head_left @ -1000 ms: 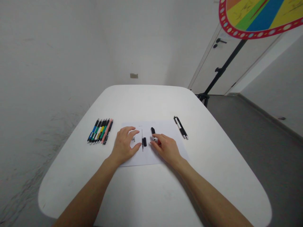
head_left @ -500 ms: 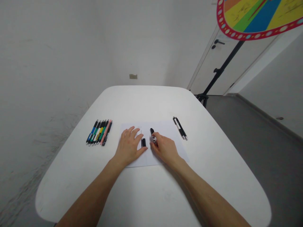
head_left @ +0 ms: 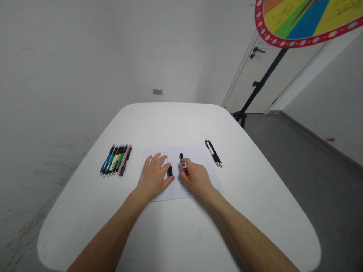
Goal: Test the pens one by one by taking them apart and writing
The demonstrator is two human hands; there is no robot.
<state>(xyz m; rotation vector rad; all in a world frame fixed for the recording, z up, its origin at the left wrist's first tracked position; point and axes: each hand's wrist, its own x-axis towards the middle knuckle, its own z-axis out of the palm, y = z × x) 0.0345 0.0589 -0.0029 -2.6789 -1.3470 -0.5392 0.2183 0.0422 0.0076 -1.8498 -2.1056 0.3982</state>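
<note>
Black pen (head_left: 182, 156) pinched in right hand (head_left: 197, 178), grip closed; open left hand (head_left: 153, 178) has slid in, black cap (head_left: 169, 172) at its 3 o'clock on paper sheet (head_left: 195, 152).

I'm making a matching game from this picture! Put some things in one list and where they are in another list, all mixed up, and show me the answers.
Things:
1. Row of coloured pens
2. Two black-and-silver pens
3. White paper
4. Colourful wheel

Places:
A. On the table, right of the paper
B. Under the left hand and right hand
C. High up, near the door
D. On the table, left of the paper

Right pairs: 1-D, 2-A, 3-B, 4-C
</note>
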